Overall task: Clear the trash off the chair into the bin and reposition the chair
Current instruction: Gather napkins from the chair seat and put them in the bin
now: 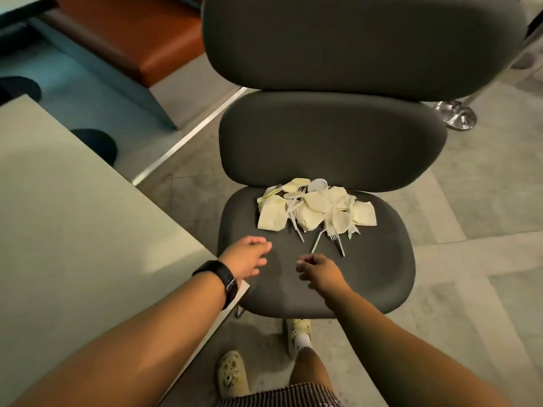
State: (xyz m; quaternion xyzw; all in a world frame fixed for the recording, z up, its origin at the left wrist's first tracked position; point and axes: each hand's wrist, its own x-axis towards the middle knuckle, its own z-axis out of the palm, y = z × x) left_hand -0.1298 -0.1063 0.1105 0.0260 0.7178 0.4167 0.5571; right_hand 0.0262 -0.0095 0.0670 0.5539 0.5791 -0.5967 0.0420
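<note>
A dark grey chair [373, 277] faces me, its seat low in the middle of the view. A heap of trash [316, 208] lies at the back of the seat: pale paper wrappers, a small white lid, plastic forks and a straw [318, 240]. My left hand [246, 258], with a black watch on the wrist, hovers over the seat's front left with loosely curled fingers and holds nothing. My right hand [318, 271] hangs over the seat's front middle, just short of the straw's tip, fingers curled in and empty. No bin is in view.
A pale table [67, 218] runs along my left, its corner touching the chair's front left. A second grey chair back [361, 42] stands behind the first. An orange bench [132, 33] lies at the far left. A chrome post base [457, 114] stands at the right on the tiled floor.
</note>
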